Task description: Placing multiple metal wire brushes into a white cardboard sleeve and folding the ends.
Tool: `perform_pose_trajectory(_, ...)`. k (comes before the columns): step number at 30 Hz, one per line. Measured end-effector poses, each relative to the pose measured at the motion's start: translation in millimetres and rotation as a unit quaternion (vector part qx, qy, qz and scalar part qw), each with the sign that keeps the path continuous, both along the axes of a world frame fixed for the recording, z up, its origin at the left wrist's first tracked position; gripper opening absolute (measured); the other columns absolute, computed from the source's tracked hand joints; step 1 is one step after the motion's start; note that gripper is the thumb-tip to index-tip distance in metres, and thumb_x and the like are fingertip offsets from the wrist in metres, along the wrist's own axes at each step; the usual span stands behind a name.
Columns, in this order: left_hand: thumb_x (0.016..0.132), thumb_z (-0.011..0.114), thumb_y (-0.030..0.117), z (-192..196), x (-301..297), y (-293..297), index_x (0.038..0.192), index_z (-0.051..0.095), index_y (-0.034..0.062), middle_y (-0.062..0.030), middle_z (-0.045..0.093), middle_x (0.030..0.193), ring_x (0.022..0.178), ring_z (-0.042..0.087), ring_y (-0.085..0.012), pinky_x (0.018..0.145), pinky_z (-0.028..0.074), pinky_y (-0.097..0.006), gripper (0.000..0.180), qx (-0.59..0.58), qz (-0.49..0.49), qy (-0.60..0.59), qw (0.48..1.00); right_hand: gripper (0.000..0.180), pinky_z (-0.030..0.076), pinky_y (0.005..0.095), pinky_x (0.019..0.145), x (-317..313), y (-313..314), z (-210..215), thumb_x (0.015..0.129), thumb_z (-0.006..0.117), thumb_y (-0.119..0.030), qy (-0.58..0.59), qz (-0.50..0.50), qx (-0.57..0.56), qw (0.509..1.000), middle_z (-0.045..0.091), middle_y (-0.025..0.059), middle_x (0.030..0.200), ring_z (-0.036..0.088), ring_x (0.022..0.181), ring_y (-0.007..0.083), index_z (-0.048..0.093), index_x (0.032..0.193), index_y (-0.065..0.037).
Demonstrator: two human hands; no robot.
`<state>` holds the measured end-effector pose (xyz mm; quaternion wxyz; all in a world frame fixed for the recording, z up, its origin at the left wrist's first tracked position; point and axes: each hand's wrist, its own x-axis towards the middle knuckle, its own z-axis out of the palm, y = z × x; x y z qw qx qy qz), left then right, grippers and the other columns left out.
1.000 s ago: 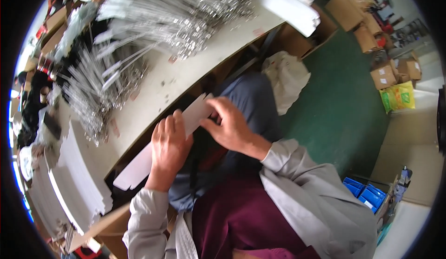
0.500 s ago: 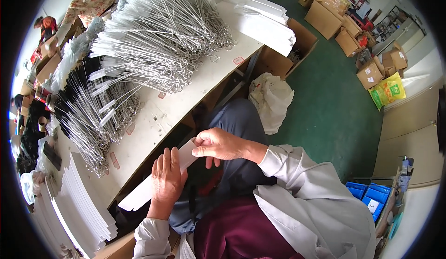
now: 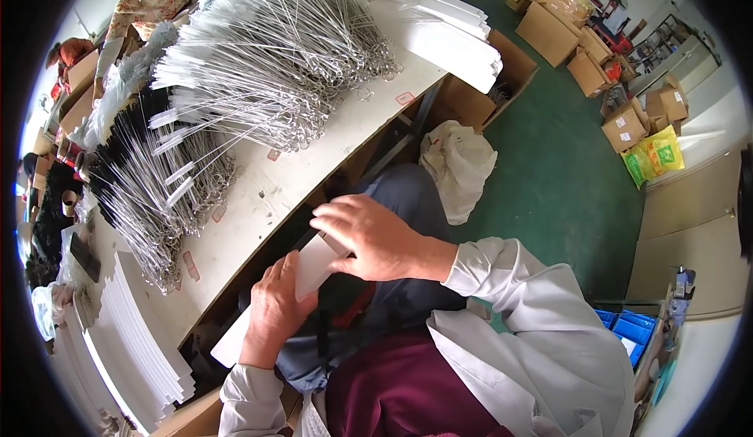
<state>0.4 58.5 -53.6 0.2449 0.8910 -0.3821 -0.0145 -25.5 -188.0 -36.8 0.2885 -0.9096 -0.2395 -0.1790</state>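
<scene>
A long, narrow white carton [image 3: 314, 267] lies slanted over my lap, its lower end [image 3: 229, 343] near the table's edge. My left hand [image 3: 274, 304] is closed around the carton's middle, fingers on top. At the upper end, my right hand [image 3: 372, 237] has its fingers stretched out and its thumb against the carton's side. A grey-brown patch shows at that end beside the right palm; whether it is a flap or the opening, I cannot tell.
On the white table [image 3: 271, 194] lie a big heap of white-bristled wire brushes [image 3: 259, 68] and a black-bristled heap [image 3: 161, 194]. White cartons are stacked at lower left [image 3: 137, 343] and far right [image 3: 439, 33]. A white sack [image 3: 459, 170] stands by my knee; brown boxes [image 3: 549, 33] stand beyond.
My right hand has gone from pinching the carton's upper end to spreading its fingers over it. The left hand has slipped slightly down, and the upper end shows more.
</scene>
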Motion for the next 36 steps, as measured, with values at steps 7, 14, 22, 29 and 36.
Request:
perform_pose_trajectory(7, 0.071, 0.077, 0.014, -7, 8, -13, 0.115, 0.059, 0.0011, -0.0191, 0.069, 0.102, 0.093, 0.069, -0.0398, 0.081, 0.057, -0.048, 0.05, -0.053, -0.028, 0.017, 0.998, 0.057, 0.047, 0.0419, 0.096, 9, 19, -25, 0.08, 0.081, -0.035, 0.024, 0.099, -0.195, 0.976, 0.065, 0.0133, 0.106, 0.062, 0.102, 0.029, 0.062, 0.118, 0.004)
perform_pose_trajectory(14, 0.068, 0.083, 0.014, -7, 0, -8, 0.124, 0.061, -0.0004, -0.0208, 0.07, 0.112, 0.102, 0.068, -0.0401, 0.088, 0.056, -0.046, 0.062, -0.045, 0.002, 0.053, 0.998, 0.053, 0.049, 0.0412, 0.094, 13, 9, -30, 0.077, 0.084, -0.033, 0.063, 0.135, -0.103, 0.983, 0.065, 0.0139, 0.101, 0.062, 0.101, 0.0303, 0.063, 0.111, 0.002)
perform_pose_trajectory(22, 0.07, 0.083, 0.016, 1, -8, 22, 0.122, 0.058, -0.0039, -0.0209, 0.068, 0.107, 0.098, 0.068, -0.0393, 0.084, 0.056, -0.046, 0.061, 0.008, -0.005, 0.016, 1.0, 0.052, 0.05, 0.0424, 0.093, 7, 15, -31, 0.08, 0.082, -0.033, 0.073, 0.125, -0.146, 0.979, 0.065, 0.0158, 0.102, 0.063, 0.102, 0.0315, 0.062, 0.113, 0.003)
perform_pose_trajectory(29, 0.071, 0.083, 0.014, 8, -11, 11, 0.128, 0.057, -0.0053, -0.0249, 0.066, 0.12, 0.108, 0.065, -0.043, 0.095, 0.053, -0.048, 0.066, -0.009, 0.004, 0.001, 1.0, 0.056, 0.051, 0.0405, 0.086, 12, 31, -21, 0.083, 0.077, -0.031, 0.02, 0.161, -0.186, 0.969, 0.066, 0.0138, 0.102, 0.064, 0.096, 0.0288, 0.061, 0.121, 0.007)
perform_pose_trajectory(36, 0.07, 0.088, 0.017, 16, -5, 41, 0.13, 0.057, -0.0038, -0.0224, 0.066, 0.119, 0.108, 0.066, -0.0405, 0.093, 0.054, -0.047, 0.071, 0.021, 0.058, -0.05, 0.997, 0.06, 0.051, 0.0404, 0.091, 31, 21, -4, 0.084, 0.078, -0.032, -0.015, 0.159, -0.173, 0.972, 0.066, 0.0149, 0.108, 0.064, 0.101, 0.03, 0.059, 0.126, 0.007)
